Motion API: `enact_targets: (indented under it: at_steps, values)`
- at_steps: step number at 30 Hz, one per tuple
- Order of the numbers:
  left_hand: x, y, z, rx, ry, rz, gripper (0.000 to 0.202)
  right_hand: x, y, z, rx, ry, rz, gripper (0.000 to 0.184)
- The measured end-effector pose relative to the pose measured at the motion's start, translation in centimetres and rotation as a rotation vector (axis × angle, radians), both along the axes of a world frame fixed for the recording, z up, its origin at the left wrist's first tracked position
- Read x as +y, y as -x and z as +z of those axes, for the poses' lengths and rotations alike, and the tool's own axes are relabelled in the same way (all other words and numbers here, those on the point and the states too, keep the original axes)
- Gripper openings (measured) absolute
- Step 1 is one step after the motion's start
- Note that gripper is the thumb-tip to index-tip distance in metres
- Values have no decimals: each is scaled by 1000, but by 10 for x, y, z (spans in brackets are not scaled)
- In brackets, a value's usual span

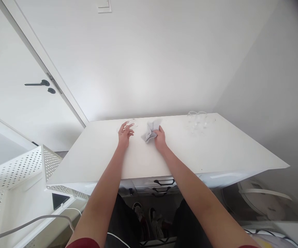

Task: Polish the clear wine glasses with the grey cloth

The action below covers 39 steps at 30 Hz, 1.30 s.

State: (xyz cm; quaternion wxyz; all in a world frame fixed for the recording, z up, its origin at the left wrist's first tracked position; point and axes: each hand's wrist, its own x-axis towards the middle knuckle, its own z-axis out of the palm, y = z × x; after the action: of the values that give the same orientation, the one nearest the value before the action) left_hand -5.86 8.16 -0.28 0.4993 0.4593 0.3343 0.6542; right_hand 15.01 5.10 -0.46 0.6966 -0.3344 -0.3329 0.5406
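A white table stretches out in front of me. My left hand reaches forward with fingers spread, its fingertips at a clear glass lying near the table's far edge. I cannot tell whether the fingers grip it. My right hand is closed around a crumpled grey cloth, which rests on the tabletop just right of the glass. Both forearms extend over the table from below.
Several clear glasses stand at the far right of the table. A white perforated metal shelf sits at the left. A door with a black handle is at the far left. Drawers with black handles show under the table.
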Motion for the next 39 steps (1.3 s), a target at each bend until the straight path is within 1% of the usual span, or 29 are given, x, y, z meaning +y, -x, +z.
enact_targets:
  at_steps: [1, 4, 5, 7, 9, 10, 12, 16, 18, 21, 23, 25, 27, 29, 31, 33, 35, 39]
  values:
    - [-1, -2, 0, 41, -26, 33, 56, 1, 0, -2, -20, -22, -52, 23]
    - [-5, -7, 1, 160, -113, 99, 54, 2, 1, -5, -105, -66, -62, 28]
    - [-6, -9, 2, 196, -132, 101, 53, 2, -1, -5, -139, -73, -95, 29]
    - [-8, -12, 2, 271, -152, 77, 53, 4, -5, -6, -184, -52, -220, 28]
    - [-10, -15, 2, 341, -156, 40, 53, 7, -10, -7, -143, 0, -315, 25]
    - [-11, -16, 2, 366, -157, 28, 53, 8, -13, -7, -107, 18, -321, 24]
    - [-12, -18, 2, 394, -166, 9, 53, 9, -13, -8, -97, 11, -266, 25]
    - [-14, -20, 2, 384, -211, -74, 56, 4, -2, -9, -363, -60, -122, 34]
    - [-14, -21, 3, 343, -238, -102, 59, 1, 5, -8, -412, -87, -18, 35]
    - [-14, -22, 3, 310, -241, -114, 63, -2, 9, -4, -266, -94, 131, 35]
    - [-14, -22, 2, 343, -213, -138, 64, -1, 6, -1, -122, -78, 179, 35]
    - [-14, -23, 1, 396, -180, -146, 61, 0, 1, 1, -19, -75, 144, 35]
    - [-13, -24, 0, 441, -152, -114, 59, 2, -4, 1, 23, -97, 30, 34]
    - [-13, -24, -1, 453, -141, -55, 56, 2, -7, 1, -16, -123, -108, 33]
    - [-12, -24, -1, 444, -143, -3, 53, 1, -7, -1, -147, -130, -190, 36]
    - [-12, -24, 0, 446, -134, 25, 53, -1, -4, -1, -298, -141, -183, 40]
    - [-12, -25, 0, 464, -118, 37, 55, -3, -1, -1, -384, -178, -123, 41]
    - [-12, -25, 1, 482, -124, 15, 56, -7, 3, 1, -331, -252, 48, 34]
